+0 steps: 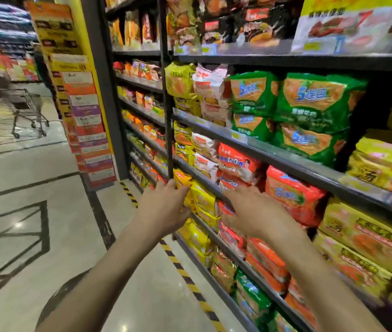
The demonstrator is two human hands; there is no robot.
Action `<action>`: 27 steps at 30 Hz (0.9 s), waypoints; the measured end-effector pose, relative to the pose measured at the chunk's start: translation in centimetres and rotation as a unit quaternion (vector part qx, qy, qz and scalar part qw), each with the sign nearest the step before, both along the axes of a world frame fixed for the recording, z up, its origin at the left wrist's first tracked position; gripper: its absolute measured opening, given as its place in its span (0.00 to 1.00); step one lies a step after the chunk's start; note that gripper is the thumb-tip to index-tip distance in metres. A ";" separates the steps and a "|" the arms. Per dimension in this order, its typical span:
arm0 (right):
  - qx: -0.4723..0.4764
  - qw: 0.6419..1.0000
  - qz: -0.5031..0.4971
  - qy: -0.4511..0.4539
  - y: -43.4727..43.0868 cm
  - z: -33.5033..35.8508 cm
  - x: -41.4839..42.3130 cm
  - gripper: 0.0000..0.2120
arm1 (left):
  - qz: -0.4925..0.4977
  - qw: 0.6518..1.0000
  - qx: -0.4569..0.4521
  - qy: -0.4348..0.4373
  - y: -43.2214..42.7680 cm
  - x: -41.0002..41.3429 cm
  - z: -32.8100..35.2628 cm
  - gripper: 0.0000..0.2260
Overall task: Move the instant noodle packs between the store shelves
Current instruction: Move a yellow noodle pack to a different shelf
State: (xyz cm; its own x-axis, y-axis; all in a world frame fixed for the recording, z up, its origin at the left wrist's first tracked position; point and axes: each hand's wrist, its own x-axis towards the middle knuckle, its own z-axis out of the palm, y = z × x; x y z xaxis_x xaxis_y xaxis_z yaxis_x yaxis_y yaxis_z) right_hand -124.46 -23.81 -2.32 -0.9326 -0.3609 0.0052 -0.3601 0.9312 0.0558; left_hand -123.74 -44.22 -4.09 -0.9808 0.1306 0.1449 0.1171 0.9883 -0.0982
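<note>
The left hand [163,209] grasps a yellow noodle pack [202,198], its fingers [180,188] curled round the pack's left end. The pack stands at the left end of a low shelf, just under the dark front edge of the shelf above [205,180], with more yellow packs beneath it. The right hand [250,212] reaches across that same front edge, fingers stretched out and released, holding nothing. It lies just beside the red noodle packs [229,232] to the yellow pack's right. Green packs [310,99] fill a higher shelf. A shopping cart [27,111] stands well apart down the aisle.
</note>
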 end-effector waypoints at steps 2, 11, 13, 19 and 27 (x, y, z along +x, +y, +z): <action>-0.007 1.000 -0.017 0.004 -3.4 0.5 -3.0 0.24 | -0.016 1.000 -0.007 0.008 -3.4 -3.7 0.4 0.22; 0.008 0.998 -0.061 0.007 -13.8 0.6 -14.7 0.27 | -0.075 0.997 -0.009 0.015 -12.4 -17.9 2.1 0.23; 0.007 0.998 -0.061 0.020 -15.4 0.8 -17.6 0.29 | -0.077 0.997 -0.008 0.016 -13.9 -21.2 2.0 0.24; 0.028 0.994 -0.077 0.070 -18.7 1.9 -27.4 0.26 | -0.097 0.994 -0.004 0.046 -17.3 -31.5 2.9 0.22; 0.027 0.989 -0.096 0.111 -22.8 5.1 -41.7 0.27 | -0.101 0.990 -0.005 0.097 -22.5 -46.0 6.7 0.23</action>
